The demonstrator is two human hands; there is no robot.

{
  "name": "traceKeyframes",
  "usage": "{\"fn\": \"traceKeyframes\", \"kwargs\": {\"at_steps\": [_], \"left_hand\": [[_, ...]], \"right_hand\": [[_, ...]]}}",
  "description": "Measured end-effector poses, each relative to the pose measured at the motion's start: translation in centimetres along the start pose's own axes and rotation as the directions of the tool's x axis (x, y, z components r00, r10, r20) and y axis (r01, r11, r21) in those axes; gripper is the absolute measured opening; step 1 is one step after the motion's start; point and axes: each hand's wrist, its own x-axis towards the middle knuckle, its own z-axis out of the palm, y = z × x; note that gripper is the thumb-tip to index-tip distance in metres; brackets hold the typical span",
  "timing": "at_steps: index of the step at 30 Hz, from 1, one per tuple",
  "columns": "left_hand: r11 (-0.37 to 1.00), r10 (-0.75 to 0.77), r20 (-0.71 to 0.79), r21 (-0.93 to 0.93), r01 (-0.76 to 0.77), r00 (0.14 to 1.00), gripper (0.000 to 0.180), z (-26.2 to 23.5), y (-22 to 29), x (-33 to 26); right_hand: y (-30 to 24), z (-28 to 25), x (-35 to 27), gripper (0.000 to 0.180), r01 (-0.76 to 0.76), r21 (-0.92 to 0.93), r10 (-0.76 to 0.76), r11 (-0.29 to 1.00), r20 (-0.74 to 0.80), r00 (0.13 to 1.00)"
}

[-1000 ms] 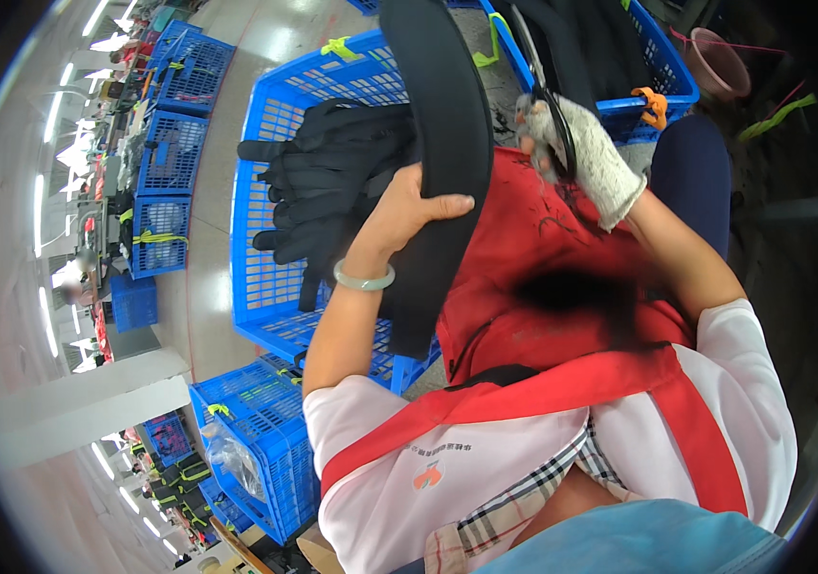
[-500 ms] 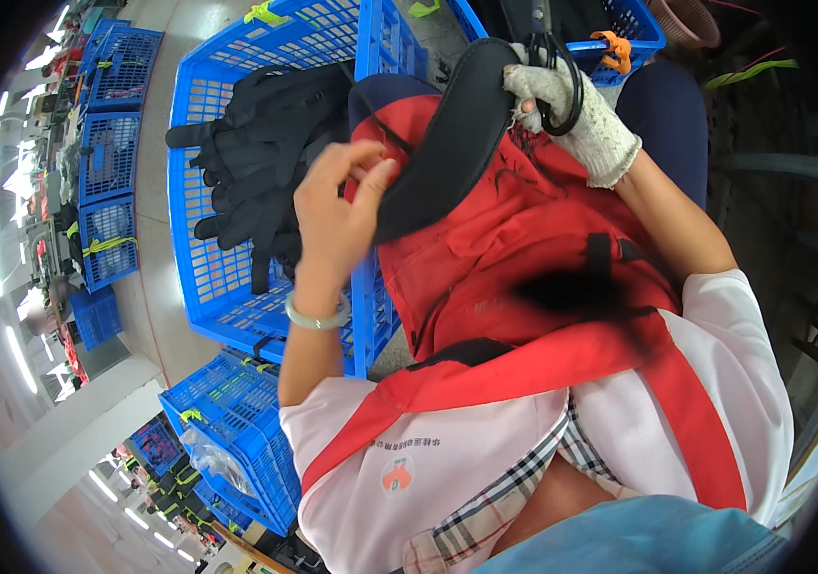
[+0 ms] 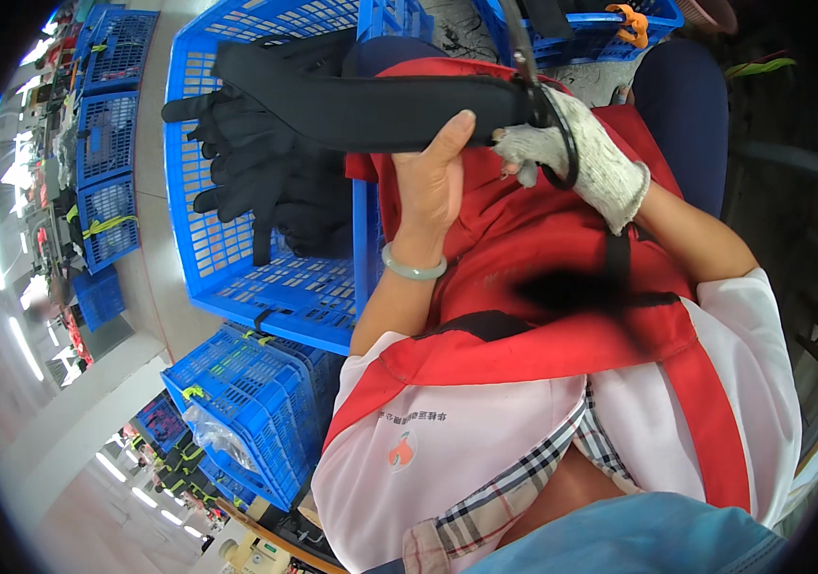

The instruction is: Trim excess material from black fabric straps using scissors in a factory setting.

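Note:
A long black padded strap [image 3: 371, 113] stretches sideways above my lap. My left hand [image 3: 432, 182], bare with a pale bangle at the wrist, grips it from the near edge, thumb on top and the other fingers mostly hidden beneath. My right hand [image 3: 586, 158] wears a whitish knitted glove with some fingertips bare. It holds black-handled scissors [image 3: 570, 153], their blades pointing away from me, and its fingers meet the strap's right end. The strap's left part lies over a heap of similar black pieces [image 3: 280, 196] in a blue plastic crate [image 3: 200, 277].
Red apron cloth [image 3: 495, 244] covers my lap. Another blue crate [image 3: 586, 29] with an orange tie stands beyond my right hand. Stacked blue crates [image 3: 237, 392] are at the lower left, and further crates [image 3: 108, 153] line the far left.
The strap has swung from a slanting position to lie nearly level, its left part now over the crate. My left hand has moved right along it, and my right hand slightly lower.

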Motion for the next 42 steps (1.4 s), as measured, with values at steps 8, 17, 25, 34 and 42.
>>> {"fn": "traceKeyframes", "kwargs": {"at_steps": [8,17,25,34,42], "left_hand": [[0.989,-0.014,-0.051,-0.147,0.006,0.999,0.028,0.0,1.4,1.3],[0.962,-0.003,-0.140,-0.271,-0.036,0.990,0.019,-0.2,1.4,2.0],[0.939,-0.022,-0.124,-0.344,-0.022,0.992,0.017,0.3,1.4,2.1],[0.892,-0.050,-0.142,-0.452,-0.020,0.989,0.019,1.6,1.9,2.7],[0.857,-0.094,-0.133,-0.516,0.012,0.987,0.018,1.5,1.9,2.9]], "right_hand": [[-1.2,-1.1,-0.3,0.032,0.102,-0.317,-0.120,0.943,-0.038,0.992],[-0.4,-0.4,-2.0,0.059,0.056,-0.673,-0.110,0.737,-0.038,0.993],[0.1,0.3,-1.3,0.063,0.060,-0.535,-0.095,0.843,-0.038,0.995],[0.2,1.1,-1.1,0.039,0.199,-0.630,-0.271,0.751,-0.019,0.962],[0.2,1.2,-0.9,0.030,0.093,-0.587,-0.141,0.804,-0.035,0.989]]}}
